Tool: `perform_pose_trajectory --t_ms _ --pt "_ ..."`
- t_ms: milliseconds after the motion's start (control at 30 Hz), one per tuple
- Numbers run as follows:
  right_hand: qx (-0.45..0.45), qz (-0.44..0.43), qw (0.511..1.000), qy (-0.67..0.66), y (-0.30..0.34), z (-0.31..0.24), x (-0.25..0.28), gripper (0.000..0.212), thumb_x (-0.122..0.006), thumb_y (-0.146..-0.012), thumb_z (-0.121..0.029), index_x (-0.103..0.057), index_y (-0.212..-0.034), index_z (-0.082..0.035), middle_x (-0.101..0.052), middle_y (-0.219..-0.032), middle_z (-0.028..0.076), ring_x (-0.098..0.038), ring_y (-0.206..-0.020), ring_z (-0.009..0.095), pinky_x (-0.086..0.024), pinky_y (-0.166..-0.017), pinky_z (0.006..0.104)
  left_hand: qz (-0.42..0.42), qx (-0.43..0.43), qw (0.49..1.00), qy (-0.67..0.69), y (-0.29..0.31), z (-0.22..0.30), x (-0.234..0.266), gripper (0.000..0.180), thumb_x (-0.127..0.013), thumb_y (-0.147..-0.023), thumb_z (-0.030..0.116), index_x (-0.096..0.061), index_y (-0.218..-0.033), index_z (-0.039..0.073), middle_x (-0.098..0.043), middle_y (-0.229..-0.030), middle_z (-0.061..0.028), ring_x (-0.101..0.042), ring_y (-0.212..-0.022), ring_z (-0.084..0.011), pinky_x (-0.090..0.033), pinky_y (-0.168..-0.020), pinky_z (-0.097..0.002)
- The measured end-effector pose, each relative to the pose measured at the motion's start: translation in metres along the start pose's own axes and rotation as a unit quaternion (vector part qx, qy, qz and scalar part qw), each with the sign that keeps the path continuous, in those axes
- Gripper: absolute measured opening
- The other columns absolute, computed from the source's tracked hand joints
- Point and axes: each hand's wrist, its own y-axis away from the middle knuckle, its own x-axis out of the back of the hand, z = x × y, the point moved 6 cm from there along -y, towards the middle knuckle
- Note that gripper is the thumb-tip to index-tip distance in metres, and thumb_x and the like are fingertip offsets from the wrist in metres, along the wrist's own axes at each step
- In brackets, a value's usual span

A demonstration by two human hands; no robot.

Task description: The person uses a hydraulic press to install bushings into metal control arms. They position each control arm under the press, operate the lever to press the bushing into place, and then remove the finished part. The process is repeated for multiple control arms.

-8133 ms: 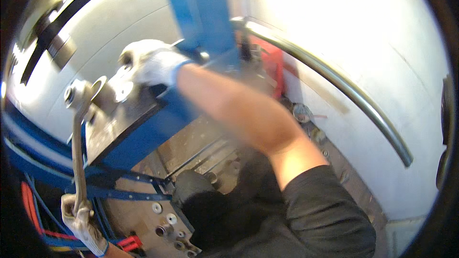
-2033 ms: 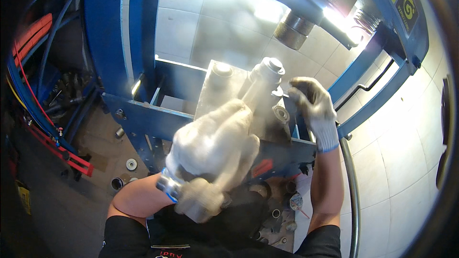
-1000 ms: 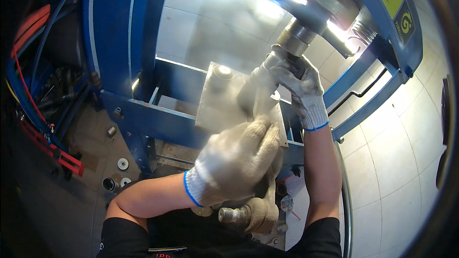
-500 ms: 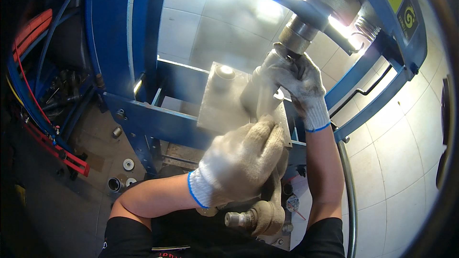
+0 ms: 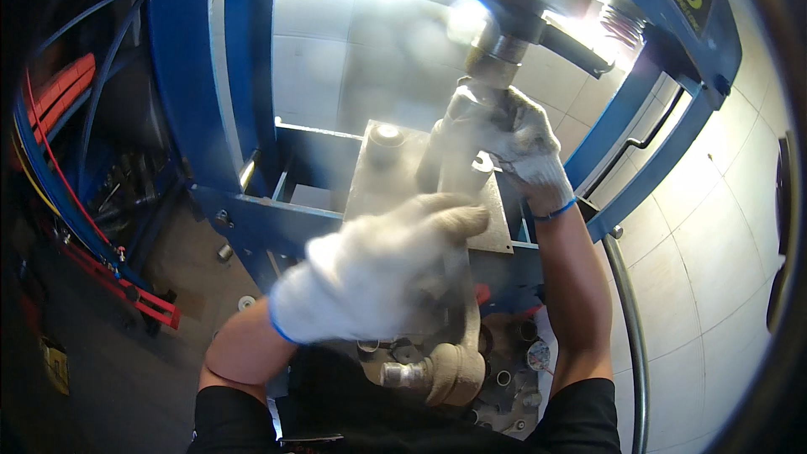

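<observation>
Both hands are covered by knitted cloth gloves, off-white and soiled, with blue cuffs: left hand (image 5: pixel 370 273), right hand (image 5: pixel 517 139). The held arm-shaped part (image 5: pixel 450 303) is seen as dull, rough cast metal. The press frame (image 5: pixel 189 76) is finished in glossy blue paint. The bed plate (image 5: pixel 382 176) is matt grey steel. The wall tiles (image 5: pixel 706 252) appear smooth and glazed.

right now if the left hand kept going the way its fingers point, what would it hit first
Probably the grey metal arm standing under the press ram: the gloved left hand points up and to the right, and its fingertips already look to reach that part. The blur leaves the depth unclear.
</observation>
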Motion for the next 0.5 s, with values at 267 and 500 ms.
perform_pose_trajectory --t_ms 267,500 --pt "0.053 0.028 0.998 0.005 0.005 0.005 0.004 0.061 -0.073 -0.084 0.009 -0.053 -0.141 0.004 -0.071 -0.118 0.016 -0.071 -0.103 0.022 -0.059 -0.085 0.032 0.124 0.169 0.959 -0.19 -0.088 -0.059 0.035 0.05 -0.073 -0.092 0.032 -0.064 -0.13 0.001 -0.074 -0.118 -0.0145 -0.071 -0.103 -0.019 -0.057 -0.088 -0.0311" --pt "-0.016 0.121 0.989 0.086 0.004 0.022 0.023 0.076 -0.086 -0.072 0.001 -0.051 -0.14 0.005 -0.07 -0.12 0.015 -0.069 -0.106 0.019 -0.058 -0.087 0.0305 0.031 0.254 0.966 0.042 -0.107 -0.084 0.026 0.057 -0.083 -0.084 0.037 -0.069 -0.127 0.003 -0.073 -0.101 -0.0122 -0.069 -0.08 -0.0158 -0.058 -0.066 -0.0269"
